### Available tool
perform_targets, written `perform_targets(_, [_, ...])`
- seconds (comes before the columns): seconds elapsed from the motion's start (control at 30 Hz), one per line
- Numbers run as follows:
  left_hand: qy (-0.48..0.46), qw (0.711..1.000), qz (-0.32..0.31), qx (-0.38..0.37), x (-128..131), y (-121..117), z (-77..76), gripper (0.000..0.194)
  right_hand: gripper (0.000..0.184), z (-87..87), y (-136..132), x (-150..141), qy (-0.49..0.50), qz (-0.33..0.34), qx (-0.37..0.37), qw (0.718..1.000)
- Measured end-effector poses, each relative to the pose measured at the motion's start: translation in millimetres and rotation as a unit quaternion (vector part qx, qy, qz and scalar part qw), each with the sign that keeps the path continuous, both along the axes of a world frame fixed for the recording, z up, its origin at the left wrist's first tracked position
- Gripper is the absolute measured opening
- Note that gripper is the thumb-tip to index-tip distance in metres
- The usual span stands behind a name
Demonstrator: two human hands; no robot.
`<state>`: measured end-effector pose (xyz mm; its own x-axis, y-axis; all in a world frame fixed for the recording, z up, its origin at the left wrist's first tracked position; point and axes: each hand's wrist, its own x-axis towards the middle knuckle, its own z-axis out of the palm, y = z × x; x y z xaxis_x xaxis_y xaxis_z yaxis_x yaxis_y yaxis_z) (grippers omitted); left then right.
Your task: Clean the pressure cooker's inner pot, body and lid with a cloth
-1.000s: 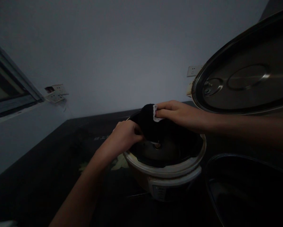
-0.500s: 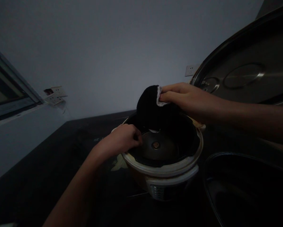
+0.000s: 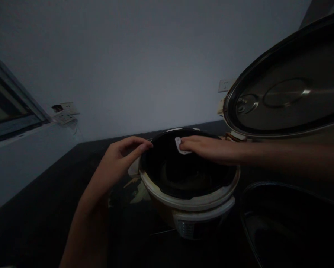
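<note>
An electric pressure cooker point(image 3: 203, 203) with a pale, stained rim stands lidless on the dark counter, its inside black and shadowed. My right hand point(image 3: 208, 149) is closed on a black cloth with a white edge point(image 3: 178, 146) and reaches into the cooker's opening from the right. Most of the cloth blends into the dark interior. At the cooker's left rim, the thumb and fingertips of my left hand point(image 3: 122, 160) come together in a pinch on the edge. The cooker's floor is partly hidden by the cloth.
A large round metal lid point(image 3: 284, 93) stands tilted up at the right. A dark pot point(image 3: 256, 182) sits in the right foreground. Behind the dark counter point(image 3: 52, 186) rises a pale wall with sockets point(image 3: 224, 85), and a window point(image 3: 7, 100) is at the left.
My right hand has lowered the cloth into the cooker and slightly left. My left hand has risen from inside the opening to the left rim. The cooker stays in place.
</note>
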<state>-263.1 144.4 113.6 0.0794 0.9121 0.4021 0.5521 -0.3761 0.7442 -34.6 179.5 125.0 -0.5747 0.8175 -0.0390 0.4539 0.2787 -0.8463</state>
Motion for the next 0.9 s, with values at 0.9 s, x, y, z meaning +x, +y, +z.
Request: perform_targets(0.9, [-0.148,0.987,0.051,-0.041,-6,21,-69.0,0.039,0.027,-39.2,38,-91,-0.088,-0.006,-0.129,0.988])
